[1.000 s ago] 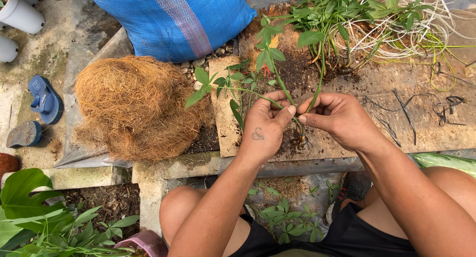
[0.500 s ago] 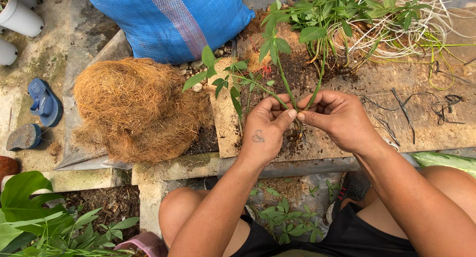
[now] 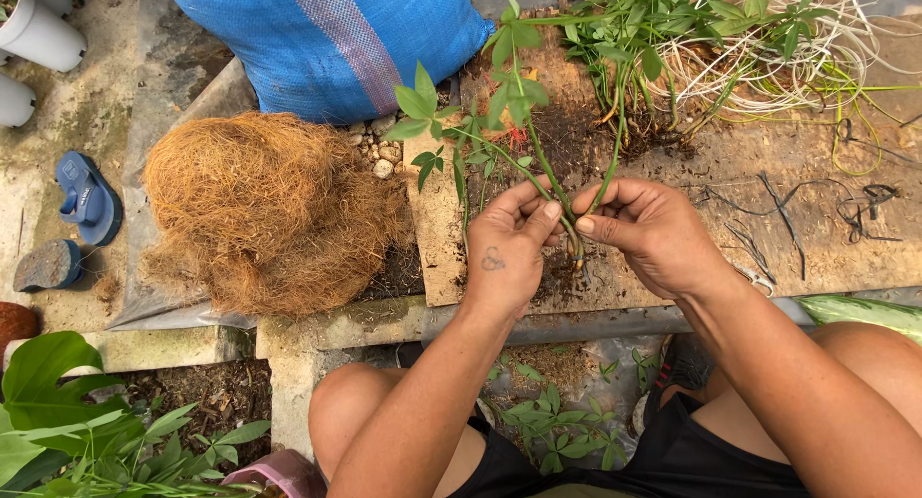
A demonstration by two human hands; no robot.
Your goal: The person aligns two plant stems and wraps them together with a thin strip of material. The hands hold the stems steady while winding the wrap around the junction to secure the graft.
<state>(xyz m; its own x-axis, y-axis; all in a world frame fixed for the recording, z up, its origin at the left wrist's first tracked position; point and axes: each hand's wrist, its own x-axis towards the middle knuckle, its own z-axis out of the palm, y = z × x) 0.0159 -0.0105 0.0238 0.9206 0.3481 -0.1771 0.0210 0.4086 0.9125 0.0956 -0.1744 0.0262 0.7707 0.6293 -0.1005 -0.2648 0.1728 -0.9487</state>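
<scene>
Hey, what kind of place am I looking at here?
Probably a garden potting spot outdoors: both hands hold seedlings over a soil-strewn board, beside a coir pile, a blue sack and leafy plants.

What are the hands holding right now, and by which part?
Both the left hand and the right hand pinch the thin green plant cuttings low on their stems, just above the roots, over the wooden board.

Green-leaved seedlings [image 3: 519,123] pinched in both hands; blue sack with pale stripe [image 3: 331,37] above; orange-brown coir [image 3: 264,210] left.
</scene>
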